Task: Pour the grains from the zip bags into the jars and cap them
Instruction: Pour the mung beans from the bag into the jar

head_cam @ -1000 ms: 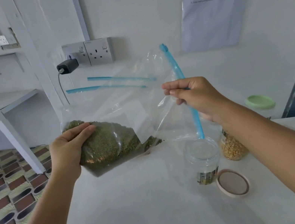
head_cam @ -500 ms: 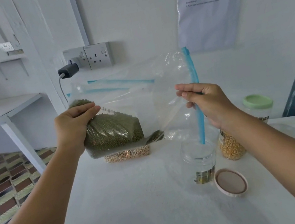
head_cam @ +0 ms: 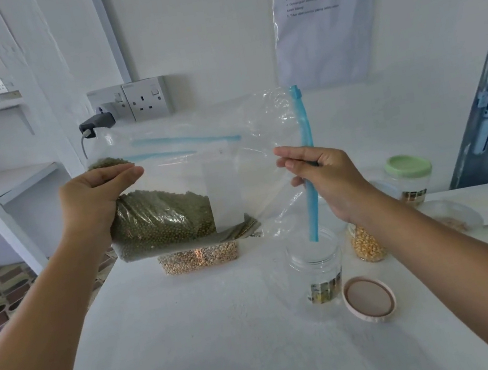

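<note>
A clear zip bag of green grains [head_cam: 170, 220] hangs sideways above the white table [head_cam: 198, 339]. My left hand [head_cam: 95, 201] grips its filled bottom end. My right hand [head_cam: 319, 178] pinches the blue zip strip [head_cam: 305, 154] at the mouth, which points down over an open clear jar [head_cam: 315, 263]. No grains show in the jar. Its pinkish lid [head_cam: 369, 299] lies upturned beside it on the table. Behind my right wrist stands a jar of yellow corn [head_cam: 365, 245].
A second bag of pale grains [head_cam: 198, 258] lies on the table behind the held bag. A green-lidded jar [head_cam: 409, 178] stands at the back right, near a shallow clear container [head_cam: 453, 213]. Wall sockets with a plugged charger [head_cam: 96, 122] lie behind. The table's left edge drops to a tiled floor.
Both hands lifted the bag and turned it nearer to level. The green grains have settled toward my left hand, and the zip end now hangs just above the open jar.
</note>
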Motion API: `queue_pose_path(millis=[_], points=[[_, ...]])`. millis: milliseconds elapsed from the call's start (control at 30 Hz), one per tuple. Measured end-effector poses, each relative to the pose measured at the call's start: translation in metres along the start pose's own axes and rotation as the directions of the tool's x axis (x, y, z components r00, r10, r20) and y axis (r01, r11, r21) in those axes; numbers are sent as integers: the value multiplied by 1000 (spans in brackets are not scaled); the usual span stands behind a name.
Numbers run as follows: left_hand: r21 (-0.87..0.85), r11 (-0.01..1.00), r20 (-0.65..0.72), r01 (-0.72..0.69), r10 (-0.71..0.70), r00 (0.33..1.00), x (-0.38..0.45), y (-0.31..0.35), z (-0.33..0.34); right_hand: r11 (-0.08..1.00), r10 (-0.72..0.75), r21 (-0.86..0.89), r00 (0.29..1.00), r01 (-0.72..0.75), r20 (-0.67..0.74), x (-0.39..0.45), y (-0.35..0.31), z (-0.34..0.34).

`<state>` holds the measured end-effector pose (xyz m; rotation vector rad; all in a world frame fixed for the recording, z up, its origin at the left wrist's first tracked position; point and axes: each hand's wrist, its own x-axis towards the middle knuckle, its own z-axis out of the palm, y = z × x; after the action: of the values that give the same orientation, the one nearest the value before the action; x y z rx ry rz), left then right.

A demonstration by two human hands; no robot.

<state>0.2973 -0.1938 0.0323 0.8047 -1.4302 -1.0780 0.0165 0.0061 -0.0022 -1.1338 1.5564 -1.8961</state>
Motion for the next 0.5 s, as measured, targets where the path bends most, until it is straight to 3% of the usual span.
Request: queue_pose_path(millis=[500], points=[[18, 997, 17, -72, 72, 997, -1, 15, 5, 999, 30, 30, 999, -29, -30, -1, -1, -4]])
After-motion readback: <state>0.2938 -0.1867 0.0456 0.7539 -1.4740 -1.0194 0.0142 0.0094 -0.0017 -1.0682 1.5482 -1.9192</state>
